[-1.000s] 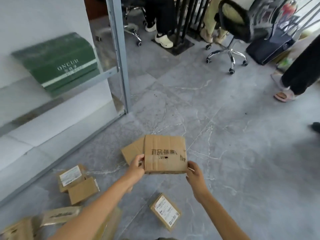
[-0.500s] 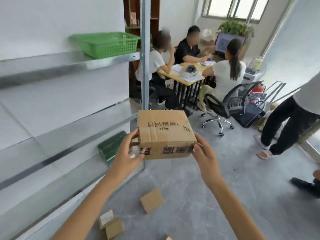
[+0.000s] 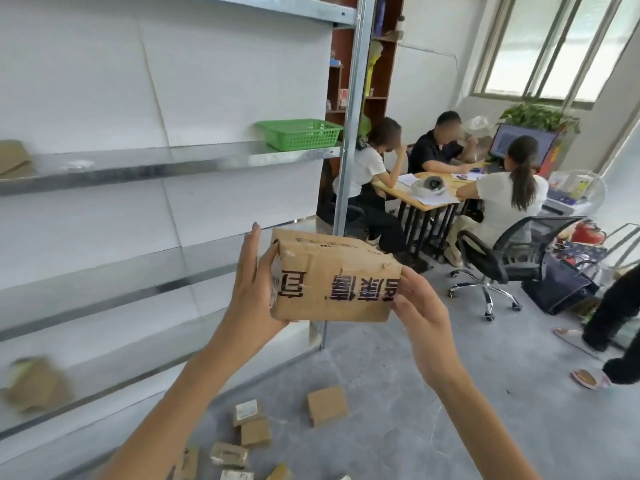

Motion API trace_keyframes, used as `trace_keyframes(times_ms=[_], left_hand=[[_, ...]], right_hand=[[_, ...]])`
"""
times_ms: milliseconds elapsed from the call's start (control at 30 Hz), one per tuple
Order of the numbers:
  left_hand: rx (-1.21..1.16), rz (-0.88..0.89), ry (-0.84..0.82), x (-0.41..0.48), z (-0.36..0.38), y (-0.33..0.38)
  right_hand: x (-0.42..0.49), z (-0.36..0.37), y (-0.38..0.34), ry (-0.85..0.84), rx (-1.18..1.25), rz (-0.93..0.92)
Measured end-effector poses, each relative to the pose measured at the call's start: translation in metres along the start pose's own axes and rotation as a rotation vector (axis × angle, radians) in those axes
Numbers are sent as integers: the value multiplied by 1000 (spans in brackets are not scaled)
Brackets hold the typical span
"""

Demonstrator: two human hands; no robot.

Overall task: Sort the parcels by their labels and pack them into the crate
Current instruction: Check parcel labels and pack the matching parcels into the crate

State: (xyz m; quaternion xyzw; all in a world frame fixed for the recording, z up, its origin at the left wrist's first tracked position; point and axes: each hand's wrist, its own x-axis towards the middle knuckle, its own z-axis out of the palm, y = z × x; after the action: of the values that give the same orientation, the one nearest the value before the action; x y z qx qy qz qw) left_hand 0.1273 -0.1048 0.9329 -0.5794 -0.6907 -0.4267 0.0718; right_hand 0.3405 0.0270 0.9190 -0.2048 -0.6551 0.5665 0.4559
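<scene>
Room: office with a grey tiled floor; metal shelves fill the left of the frame, and people sit at a tabletop at right centre.
Parcel in hand: a brown cardboard box held up at frame centre, printed side toward the camera, its print upside down; no address label shows on the faces in view.
Left hand: fingers wrapped round the box's left end, clamped on it.
Right hand: fingers pressed on the box's right end, also gripping.
Crate: a green basket sits on the upper shelf, centre of frame; nothing shows above its rim.
Still unsorted: several small parcels lie scattered on the floor at bottom centre.
Progress: early by my reading, with one box being checked and most parcels left to sort and pack.
</scene>
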Motion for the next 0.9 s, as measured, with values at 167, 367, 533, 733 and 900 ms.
trace_keyframes(times_ms=[167, 367, 533, 733, 900], left_hand=[[-156, -180, -113, -58, -47, 31], [-573, -604, 43, -120, -96, 34], [-548, -749, 67, -176, -145, 26], [-741, -803, -26, -241, -213, 10], [-744, -850, -4, -309, -234, 19]], right_hand=[[-45, 9, -28, -65, 53, -1], [-102, 51, -53, -274, -26, 61], [-155, 116, -55, -464, -33, 89], [-201, 190, -54, -243, 179, 188], [-246, 229, -60, -217, 256, 343]])
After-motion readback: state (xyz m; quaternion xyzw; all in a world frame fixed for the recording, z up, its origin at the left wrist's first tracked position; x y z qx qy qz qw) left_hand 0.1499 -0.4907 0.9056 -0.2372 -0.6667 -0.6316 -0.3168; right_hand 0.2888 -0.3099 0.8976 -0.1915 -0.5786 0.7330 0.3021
